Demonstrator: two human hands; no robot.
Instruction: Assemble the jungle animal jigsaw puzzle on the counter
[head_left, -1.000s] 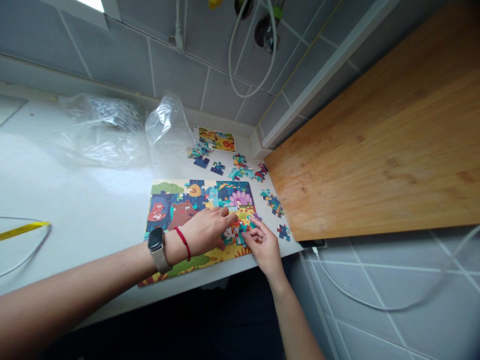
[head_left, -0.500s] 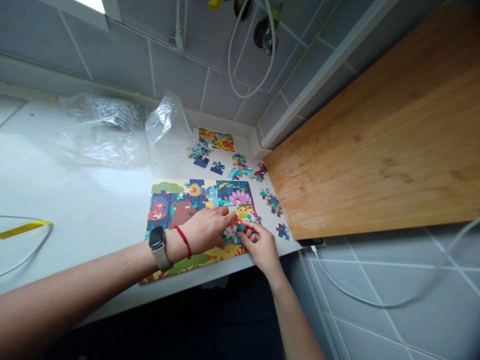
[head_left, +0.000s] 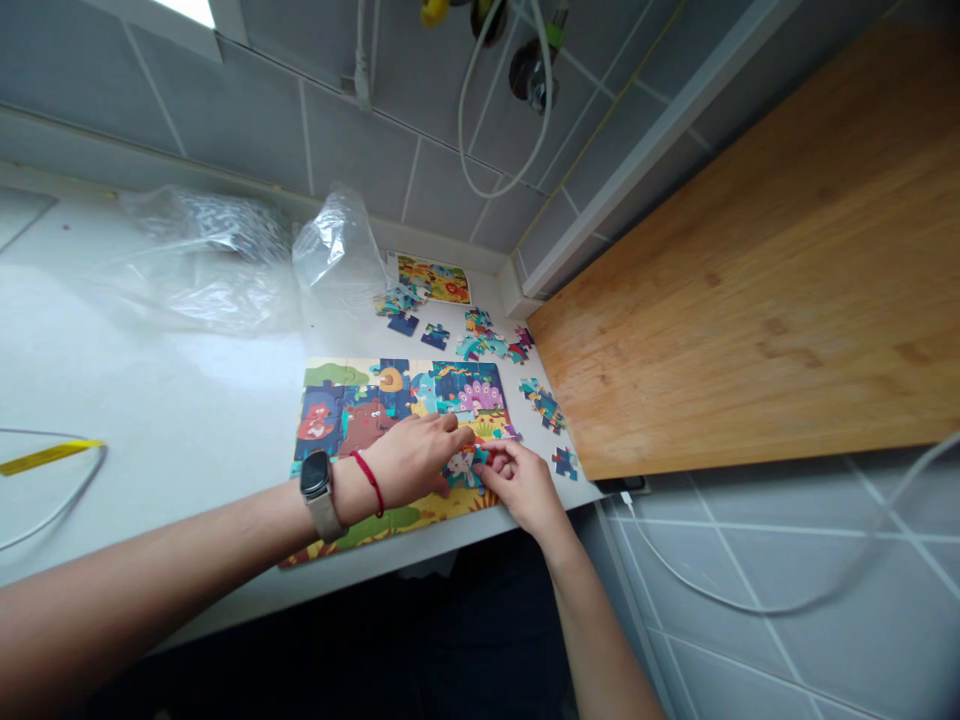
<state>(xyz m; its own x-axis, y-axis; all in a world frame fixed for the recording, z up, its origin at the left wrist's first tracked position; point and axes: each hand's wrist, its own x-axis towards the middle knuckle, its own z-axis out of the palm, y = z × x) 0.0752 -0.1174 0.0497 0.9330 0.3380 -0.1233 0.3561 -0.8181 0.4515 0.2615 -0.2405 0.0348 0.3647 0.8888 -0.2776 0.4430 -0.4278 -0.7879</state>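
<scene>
A colourful animal jigsaw puzzle (head_left: 367,425) lies on the white tabletop, with its lower middle partly under my hands. My left hand (head_left: 420,450), with a watch and a red cord at its wrist, rests palm down over it. Its thumb stands apart from its bent fingers, whose tips touch the puzzle near a rabbit picture. From the right, my right hand (head_left: 521,485) pinches the edge of a puzzle piece (head_left: 469,463) with the white rabbit on it, low over the puzzle. The fingers hide part of that piece, so I cannot tell whether it lies flat.
Loose puzzle pieces (head_left: 491,340) lie behind and right of the puzzle, near a small picture card (head_left: 435,278). Clear plastic bags (head_left: 217,265) are at the back left. A wooden board (head_left: 750,300) borders the right side. A cable (head_left: 56,515) lies at left.
My right hand has shifted very slightly at the rabbit piece, its fingers curling a little. My left hand stays in place.
</scene>
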